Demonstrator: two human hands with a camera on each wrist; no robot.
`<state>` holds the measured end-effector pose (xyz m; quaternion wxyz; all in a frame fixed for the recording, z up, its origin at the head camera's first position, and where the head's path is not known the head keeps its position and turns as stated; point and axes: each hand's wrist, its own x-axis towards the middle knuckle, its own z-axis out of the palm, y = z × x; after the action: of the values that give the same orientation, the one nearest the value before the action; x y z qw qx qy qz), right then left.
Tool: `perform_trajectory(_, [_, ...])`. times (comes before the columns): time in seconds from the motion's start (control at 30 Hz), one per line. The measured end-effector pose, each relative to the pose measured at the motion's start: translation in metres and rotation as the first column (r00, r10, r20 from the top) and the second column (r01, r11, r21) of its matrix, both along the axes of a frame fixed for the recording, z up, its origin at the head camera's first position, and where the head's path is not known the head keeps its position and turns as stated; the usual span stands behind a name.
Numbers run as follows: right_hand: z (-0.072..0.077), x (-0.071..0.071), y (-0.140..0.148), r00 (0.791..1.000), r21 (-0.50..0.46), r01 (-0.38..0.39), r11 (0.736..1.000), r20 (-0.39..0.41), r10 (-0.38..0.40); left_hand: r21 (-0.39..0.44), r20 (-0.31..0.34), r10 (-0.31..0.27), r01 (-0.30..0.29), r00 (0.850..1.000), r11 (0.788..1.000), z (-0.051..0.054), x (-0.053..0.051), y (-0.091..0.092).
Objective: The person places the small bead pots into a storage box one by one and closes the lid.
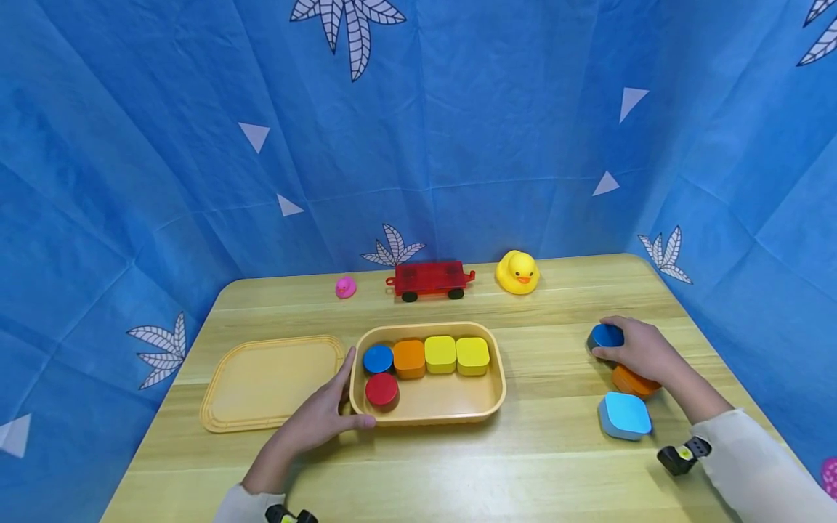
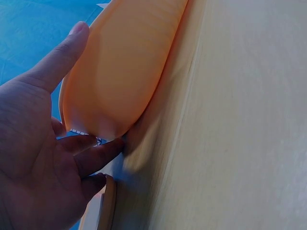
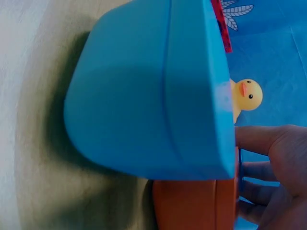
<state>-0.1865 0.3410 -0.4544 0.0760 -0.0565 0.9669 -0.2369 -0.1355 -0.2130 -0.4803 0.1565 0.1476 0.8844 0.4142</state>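
A tan plastic box holds a blue round block, a red round block, an orange block and two yellow blocks. My left hand grips the box's left end, thumb at the front rim and fingers along the side. On the right, my right hand pinches a dark blue round block between thumb and fingers. Under that wrist lies an orange block, partly covered. A light blue block sits nearer; in the right wrist view it hides the pinched block.
Left of the box lies a flat tan lid. Along the back edge stand a small pink duck, a red toy wagon and a yellow duck. Blue cloth hangs behind the wooden table.
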Motion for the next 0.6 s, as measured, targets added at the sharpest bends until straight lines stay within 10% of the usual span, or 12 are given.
perform_trajectory(0.6, [0.033, 0.013, -0.051, 0.987, -0.024, -0.13, 0.991, -0.099, 0.127, 0.004, -0.002, 0.002, -0.002, 1.0, 1.0, -0.001, 0.0, 0.0])
